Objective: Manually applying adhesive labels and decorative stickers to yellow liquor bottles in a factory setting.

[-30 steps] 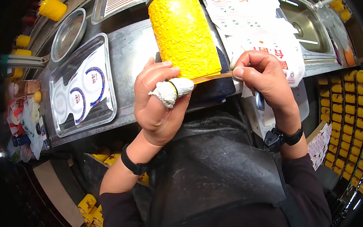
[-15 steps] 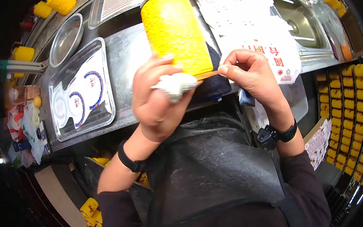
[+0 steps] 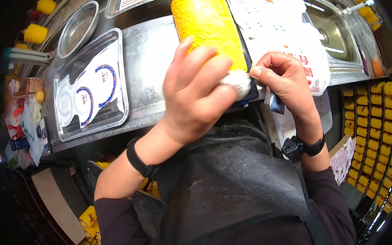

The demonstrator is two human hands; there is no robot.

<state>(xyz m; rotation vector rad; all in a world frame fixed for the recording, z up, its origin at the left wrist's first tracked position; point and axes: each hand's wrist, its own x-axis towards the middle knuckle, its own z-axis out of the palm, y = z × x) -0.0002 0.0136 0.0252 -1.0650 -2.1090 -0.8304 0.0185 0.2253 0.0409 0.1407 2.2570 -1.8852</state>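
Observation:
A large yellow cylinder (image 3: 208,25) with a rough, glossy surface lies on dark cloth (image 3: 253,92) at the table's front edge. Against its near end, my left hand (image 3: 198,88) is closed around a bunched white cloth (image 3: 239,83); motion blurs the fingers. My right hand (image 3: 285,74), to the right of the cylinder's near end, pinches thumb to forefinger on a thin orange strip (image 3: 249,74). Only a tiny piece of that strip shows now. A dark blue flap (image 3: 276,104) hangs below the right hand.
At left, a metal tray (image 3: 122,73) holds white cut-outs with blue curved bands, with a metal bowl (image 3: 80,30) behind it. Printed white sheets (image 3: 271,28) lie right of the cylinder, before a steel sink (image 3: 334,28). Racks of small yellow cylinders (image 3: 371,134) stand at lower right.
My left hand has moved right and turned its back up, carrying the white cloth along toward my right hand. The orange strip between the hands is now mostly hidden. The whole view has shifted slightly.

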